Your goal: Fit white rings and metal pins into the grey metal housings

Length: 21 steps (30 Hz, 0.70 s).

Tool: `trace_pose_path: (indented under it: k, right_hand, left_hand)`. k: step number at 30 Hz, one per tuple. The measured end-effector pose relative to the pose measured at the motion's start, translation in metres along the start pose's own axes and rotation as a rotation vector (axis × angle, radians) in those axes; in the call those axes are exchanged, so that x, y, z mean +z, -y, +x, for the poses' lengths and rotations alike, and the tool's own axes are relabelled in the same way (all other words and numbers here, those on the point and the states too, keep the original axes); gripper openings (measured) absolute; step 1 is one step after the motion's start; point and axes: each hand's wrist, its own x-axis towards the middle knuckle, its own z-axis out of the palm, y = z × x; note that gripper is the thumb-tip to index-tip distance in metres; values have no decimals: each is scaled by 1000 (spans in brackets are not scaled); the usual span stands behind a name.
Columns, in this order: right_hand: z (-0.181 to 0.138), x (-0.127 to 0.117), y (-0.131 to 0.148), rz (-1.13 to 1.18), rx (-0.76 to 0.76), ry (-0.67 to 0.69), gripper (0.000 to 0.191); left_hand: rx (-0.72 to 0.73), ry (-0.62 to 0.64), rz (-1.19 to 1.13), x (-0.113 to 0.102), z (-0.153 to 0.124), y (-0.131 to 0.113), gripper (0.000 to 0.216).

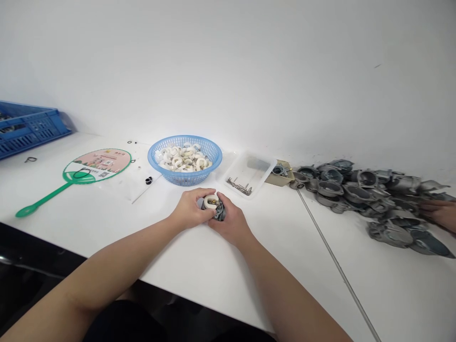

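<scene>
Both my hands meet at the middle of the white table [199,266]. My left hand [190,209] and my right hand [230,222] are closed together round a small grey metal part [218,210] with a white plastic ring piece [211,201] on top of it. Just beyond them stands a blue plastic basket [185,176] full of several white ring pieces [183,159]. A clear plastic tray [261,176] with several metal pins [239,186] lies to the right of the basket.
A heap of several grey metal castings [363,192] covers the right of the table, with another person's hand [441,213] at its far right edge. A green hand fan [81,173] lies at the left, a blue crate [28,126] behind it. Small black rings [148,180] lie nearby.
</scene>
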Motion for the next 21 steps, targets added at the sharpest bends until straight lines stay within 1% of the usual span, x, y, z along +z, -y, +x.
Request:
trace_pose_path:
  k: [2,5,9,12,16,19,21]
  right_hand:
    - [-1,-2,4,-5,-19,16,69]
    - [-2,-5,12,11,-33,39,62]
    - [-3,-6,15,26,-43,34,56]
    - [-3,-5,9,33,-75,-3,47]
    - [-2,-3,-7,26,-113,-65,43]
    - [-3,0,-17,29,-121,-62,43]
    - [-3,1,-21,46,-124,-44,47]
  left_hand:
    - [-7,-15,-6,2,-1,-1,46]
    - [29,30,-45,3,0,-1,42]
    - [86,65,-58,2,1,3,43]
    - [141,104,-44,0,0,4,41]
    - [170,142,-15,-1,-1,6,41]
    - [197,168,-4,-2,-1,7,43]
    - [208,180,3,-3,-1,8,43]
